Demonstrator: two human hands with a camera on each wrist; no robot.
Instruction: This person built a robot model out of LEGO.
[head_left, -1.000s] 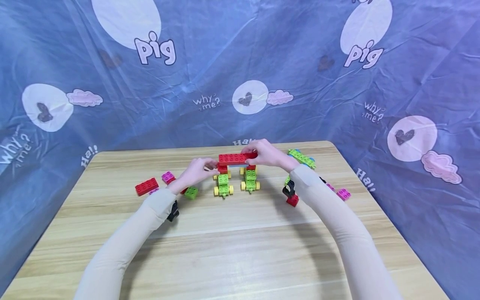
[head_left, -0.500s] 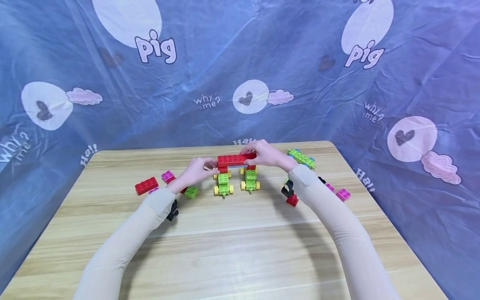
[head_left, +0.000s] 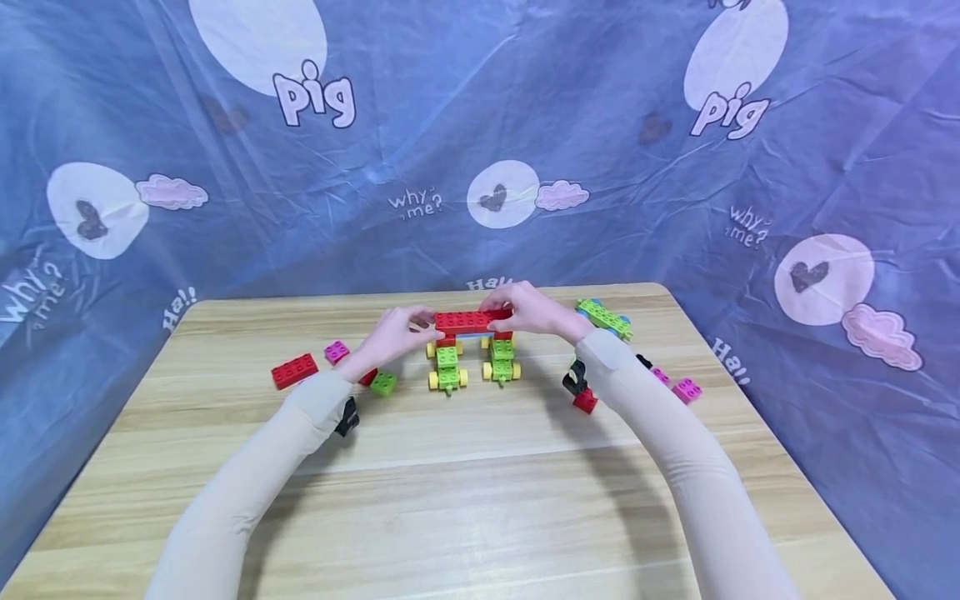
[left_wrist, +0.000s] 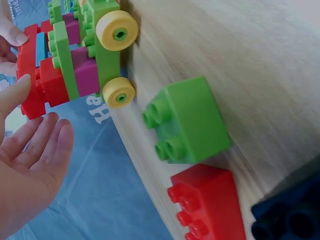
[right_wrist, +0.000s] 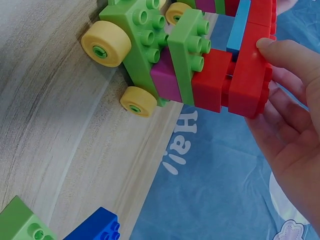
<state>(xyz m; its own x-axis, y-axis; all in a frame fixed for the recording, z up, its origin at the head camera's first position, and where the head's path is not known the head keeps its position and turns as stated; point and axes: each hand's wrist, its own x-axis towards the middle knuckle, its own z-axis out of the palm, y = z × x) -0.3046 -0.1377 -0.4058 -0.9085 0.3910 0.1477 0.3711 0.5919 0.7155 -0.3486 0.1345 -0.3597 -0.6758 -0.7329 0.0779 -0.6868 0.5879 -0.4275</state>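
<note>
Two red bricks lie end to end across the top of a build. Beneath them show a blue brick and two stacks of red, green and purple bricks on green bases with yellow wheels. My right hand pinches the right-hand top brick, thumb on its near side and fingers behind. At the left end, my left hand touches the other top brick with its thumb tip, its remaining fingers loosely extended close by the brick's end.
Left of the build are a loose red brick, a pink brick and a green brick. To the right lie a green wheeled base, a red brick and a pink brick. A blue cloth hangs behind the table.
The top red bricks have come down slightly and shifted a little left. My left hand's thumb has risen from the lower red brick to the top one; my right hand keeps its grip.
</note>
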